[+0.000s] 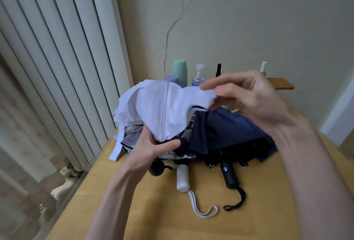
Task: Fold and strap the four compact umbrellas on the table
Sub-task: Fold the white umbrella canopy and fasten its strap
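Three umbrella handles lie nearest on the yellow wooden table (268, 213): a round black handle (157, 169), a white tube handle (183, 179) with a white loop strap (203, 211), and a black tube handle (229, 176). Above them the left hand (153, 148) grips the pale lilac umbrella cloth (159, 105) from below, and the right hand (249, 97) pinches its top edge. A crumpled dark blue umbrella (226, 128) lies under it. By the wall stand a mint green cup (179, 71), a purple cup (172, 80) and a clear plastic bottle (199, 78); what they hold cannot be seen
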Demonstrator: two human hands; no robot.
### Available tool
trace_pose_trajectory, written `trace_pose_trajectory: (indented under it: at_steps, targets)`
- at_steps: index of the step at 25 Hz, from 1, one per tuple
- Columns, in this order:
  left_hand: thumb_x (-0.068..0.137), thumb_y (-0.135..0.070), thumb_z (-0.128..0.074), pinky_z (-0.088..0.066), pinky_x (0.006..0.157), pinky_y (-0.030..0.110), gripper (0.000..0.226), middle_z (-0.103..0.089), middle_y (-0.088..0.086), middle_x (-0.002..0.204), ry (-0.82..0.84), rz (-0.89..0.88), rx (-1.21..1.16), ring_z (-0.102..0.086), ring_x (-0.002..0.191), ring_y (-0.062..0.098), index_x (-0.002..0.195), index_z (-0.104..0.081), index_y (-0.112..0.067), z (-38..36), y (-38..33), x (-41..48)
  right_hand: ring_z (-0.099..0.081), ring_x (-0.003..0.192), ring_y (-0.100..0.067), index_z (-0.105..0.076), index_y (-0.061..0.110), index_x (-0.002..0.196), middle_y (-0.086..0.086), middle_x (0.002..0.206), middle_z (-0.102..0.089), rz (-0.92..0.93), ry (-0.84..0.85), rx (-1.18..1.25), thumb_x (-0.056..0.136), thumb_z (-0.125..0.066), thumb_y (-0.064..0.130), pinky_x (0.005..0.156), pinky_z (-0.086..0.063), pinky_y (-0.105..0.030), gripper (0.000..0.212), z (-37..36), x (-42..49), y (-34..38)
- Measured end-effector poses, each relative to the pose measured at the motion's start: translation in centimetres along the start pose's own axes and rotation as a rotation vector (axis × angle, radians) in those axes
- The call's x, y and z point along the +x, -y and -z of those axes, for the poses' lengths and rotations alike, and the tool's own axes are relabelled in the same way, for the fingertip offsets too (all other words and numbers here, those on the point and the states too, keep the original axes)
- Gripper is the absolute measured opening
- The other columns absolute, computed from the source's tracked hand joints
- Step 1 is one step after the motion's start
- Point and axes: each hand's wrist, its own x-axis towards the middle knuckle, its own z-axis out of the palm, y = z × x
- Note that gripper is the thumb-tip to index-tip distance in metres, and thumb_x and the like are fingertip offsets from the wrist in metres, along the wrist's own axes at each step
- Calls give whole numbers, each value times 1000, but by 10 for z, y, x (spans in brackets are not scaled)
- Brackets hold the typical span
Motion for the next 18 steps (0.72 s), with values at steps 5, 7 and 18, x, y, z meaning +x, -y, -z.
trace_pose_trajectory:
  at_steps: [5,7,18]
  targets:
    - [78,-27,-96,-59,98,31,69,-77,-5,125,-130,-42,117,-71,119,12,137,-61,-19,-25,-15,-1,-78,88,-15,-81,6,103,-7,92,-82,38,353,-311,91,-78,4,76,-59,-24,12,-41,65,48]
    - [85,-31,-88,-55,87,13,49,-76,-14,120,-140,7,88,-70,113,0,128,-65,-26,-38,-24,-6,-67,73,-8,-83,9,96,1,79,-77,101,383,-433,90,-83,18,68,-54,-22,11,-67,92,53]
    - [102,-30,-67,-41,56,12,20,-63,-7,76,-227,117,-188,-57,56,-6,109,-67,-11,-30,-24,-4,-75,104,-12,-80,20,114,3,106,-81,-133,691,-721,95,-77,31,94,-59,-32,23,-55,128,45]
